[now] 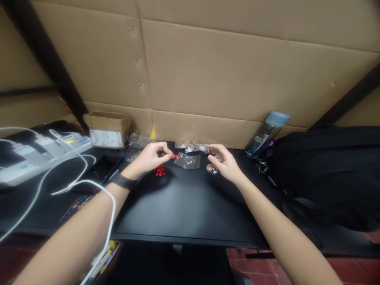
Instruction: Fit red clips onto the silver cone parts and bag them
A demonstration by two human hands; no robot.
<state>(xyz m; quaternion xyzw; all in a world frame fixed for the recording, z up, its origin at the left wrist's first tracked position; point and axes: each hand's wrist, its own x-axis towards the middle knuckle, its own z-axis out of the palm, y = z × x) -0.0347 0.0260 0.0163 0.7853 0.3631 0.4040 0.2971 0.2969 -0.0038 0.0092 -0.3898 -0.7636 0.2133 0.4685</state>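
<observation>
My left hand [152,155] pinches a small red piece [175,156] between thumb and fingertip, just left of a small clear plastic bag [188,161] lying on the black table [190,206]. A little heap of red pieces [160,171] lies under that hand. My right hand [225,161] rests on the table to the right of the bag, fingers curled, right beside a round silver metal part [211,169]. Whether it holds anything is not visible. Several more bagged silver parts [191,147] lie behind the bag near the cardboard wall.
A small cardboard box [107,129] and crumpled clear plastic [135,145] sit at the back left. A power strip with white cables [44,148] lies far left. A blue-capped bottle [265,135] and a black backpack [326,174] stand on the right.
</observation>
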